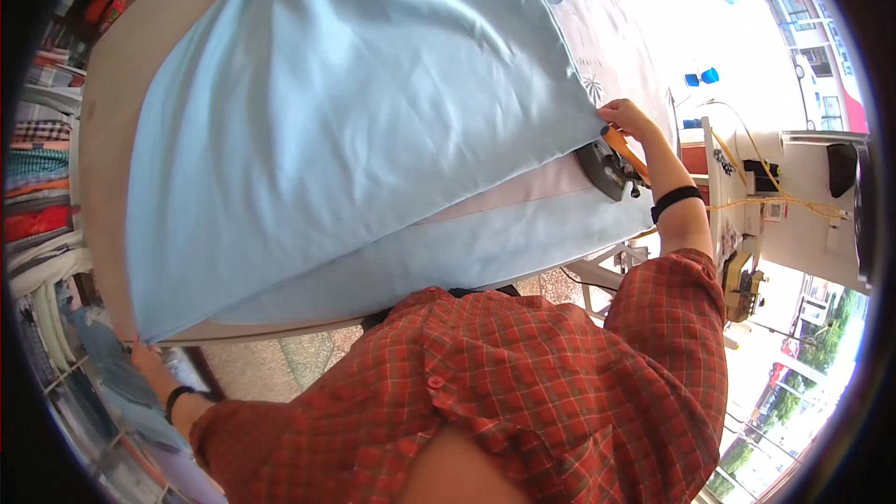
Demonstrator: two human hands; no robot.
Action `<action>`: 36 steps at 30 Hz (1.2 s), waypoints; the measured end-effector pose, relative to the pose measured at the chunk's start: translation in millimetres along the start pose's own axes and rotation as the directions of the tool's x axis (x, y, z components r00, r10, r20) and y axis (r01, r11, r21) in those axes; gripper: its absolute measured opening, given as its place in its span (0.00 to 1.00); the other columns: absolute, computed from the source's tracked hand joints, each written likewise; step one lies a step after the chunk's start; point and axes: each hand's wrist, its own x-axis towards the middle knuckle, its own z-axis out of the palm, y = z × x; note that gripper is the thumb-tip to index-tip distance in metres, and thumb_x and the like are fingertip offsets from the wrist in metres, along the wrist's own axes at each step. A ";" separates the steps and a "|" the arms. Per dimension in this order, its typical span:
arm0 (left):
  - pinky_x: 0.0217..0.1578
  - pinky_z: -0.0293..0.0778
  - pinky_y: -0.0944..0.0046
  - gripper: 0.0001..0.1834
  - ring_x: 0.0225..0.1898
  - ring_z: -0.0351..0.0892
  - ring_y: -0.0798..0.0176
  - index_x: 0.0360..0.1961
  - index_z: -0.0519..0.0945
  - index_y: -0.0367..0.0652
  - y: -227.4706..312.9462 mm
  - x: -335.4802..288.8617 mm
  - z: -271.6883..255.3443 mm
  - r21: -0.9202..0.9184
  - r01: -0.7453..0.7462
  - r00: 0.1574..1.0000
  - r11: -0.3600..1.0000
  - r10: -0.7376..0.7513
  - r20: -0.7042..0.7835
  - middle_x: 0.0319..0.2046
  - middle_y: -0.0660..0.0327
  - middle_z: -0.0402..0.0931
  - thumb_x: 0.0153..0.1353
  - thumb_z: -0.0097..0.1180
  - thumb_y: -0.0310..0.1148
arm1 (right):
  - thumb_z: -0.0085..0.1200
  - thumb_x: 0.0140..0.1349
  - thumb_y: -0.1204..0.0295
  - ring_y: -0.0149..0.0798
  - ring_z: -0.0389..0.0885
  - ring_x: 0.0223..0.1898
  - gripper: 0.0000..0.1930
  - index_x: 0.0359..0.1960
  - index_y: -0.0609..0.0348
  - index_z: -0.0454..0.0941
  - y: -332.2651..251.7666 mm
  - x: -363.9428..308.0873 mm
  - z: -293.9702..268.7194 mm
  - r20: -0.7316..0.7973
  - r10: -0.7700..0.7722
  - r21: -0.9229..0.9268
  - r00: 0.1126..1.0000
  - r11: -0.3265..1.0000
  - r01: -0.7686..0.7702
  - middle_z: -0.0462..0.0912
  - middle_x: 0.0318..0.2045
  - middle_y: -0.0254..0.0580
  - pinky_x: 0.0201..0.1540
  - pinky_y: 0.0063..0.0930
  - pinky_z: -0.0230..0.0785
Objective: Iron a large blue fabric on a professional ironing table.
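Observation:
A large light blue cloth (pixel 345 103) is spread over the table, rumpled and shiny. My left hand (pixel 147 357) pinches its near left corner at the table's edge. Far to the right, my right hand (pixel 627 119) grips the cloth's right corner between thumb and fingers. Just under that hand and forearm stands an iron (pixel 605 170) with an orange handle, partly hidden by my arm. Along the near edge, another part of light blue cloth (pixel 411 257) lies below the lifted upper layer, with a strip of pale pinkish cover showing between them.
The padded table (pixel 117 112) has a beige cover. Folded fabrics (pixel 37 177) are stacked on shelves at the left. To the right are a sewing machine (pixel 744 282), yellow cords (pixel 793 207) and a white stand. Blue sunglasses (pixel 702 77) lie on a bright surface at the far right.

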 end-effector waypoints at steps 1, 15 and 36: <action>0.36 0.71 0.61 0.15 0.38 0.76 0.57 0.45 0.80 0.36 4.2 -4.5 14.0 0.106 0.029 0.999 0.994 -0.026 -0.037 0.41 0.56 0.78 0.65 0.43 0.30 | 0.57 0.61 0.56 0.27 0.73 0.24 0.18 0.42 0.58 0.78 7.5 -6.9 -1.6 -0.049 0.011 0.014 0.999 1.000 -0.010 0.80 0.29 0.36 0.26 0.24 0.68; 0.62 0.57 0.48 0.34 0.65 0.61 0.49 0.60 0.71 0.46 -27.1 -688.6 286.6 -0.529 -0.842 -0.497 -0.104 0.530 0.687 0.62 0.51 0.65 0.50 0.64 0.38 | 0.66 0.49 0.66 0.41 0.82 0.25 0.32 0.56 0.64 0.68 49.2 -75.1 7.8 -0.025 -0.307 -0.185 0.952 0.937 0.297 0.83 0.30 0.50 0.34 0.35 0.74; 0.61 0.59 0.47 0.25 0.65 0.62 0.54 0.55 0.75 0.49 -69.8 -694.4 246.4 -0.430 -0.902 -0.375 -0.021 0.530 0.760 0.60 0.60 0.68 0.55 0.60 0.39 | 0.54 0.52 0.68 0.56 0.80 0.36 0.13 0.39 0.60 0.73 -51.8 -65.2 77.3 0.214 -0.579 -0.613 0.787 0.547 0.570 0.81 0.29 0.52 0.40 0.45 0.71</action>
